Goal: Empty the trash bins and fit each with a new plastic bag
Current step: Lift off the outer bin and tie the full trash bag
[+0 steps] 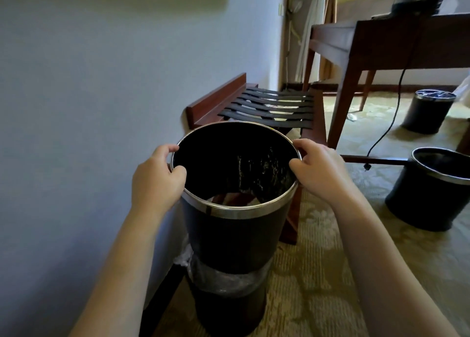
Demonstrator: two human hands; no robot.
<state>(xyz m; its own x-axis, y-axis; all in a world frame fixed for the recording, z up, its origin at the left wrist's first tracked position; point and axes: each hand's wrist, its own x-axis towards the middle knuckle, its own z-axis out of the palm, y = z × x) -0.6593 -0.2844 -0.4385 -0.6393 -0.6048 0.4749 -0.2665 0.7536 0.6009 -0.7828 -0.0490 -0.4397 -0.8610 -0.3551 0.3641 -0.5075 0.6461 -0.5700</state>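
- The black bin point(236, 235) with a shiny metal rim point(236, 210) sits at the centre of the frame, upright and tipped slightly away, with pale streaks on its inner wall.
- The left hand point(155, 181) pinches the rim's left edge, and the right hand point(320, 169) pinches its right edge. On both, the thumb is inside and the fingers are curled outside.
- Its base sits in a lower bin point(229, 308) at bottom centre, which has a clear plastic bag point(223, 279) folded over its top.
- At right, a second bin point(429, 204) stands on the carpet point(318, 273); whether anything is inside cannot be told.
- At upper right, a far bin point(429, 115) has a glossy liner at its rim.
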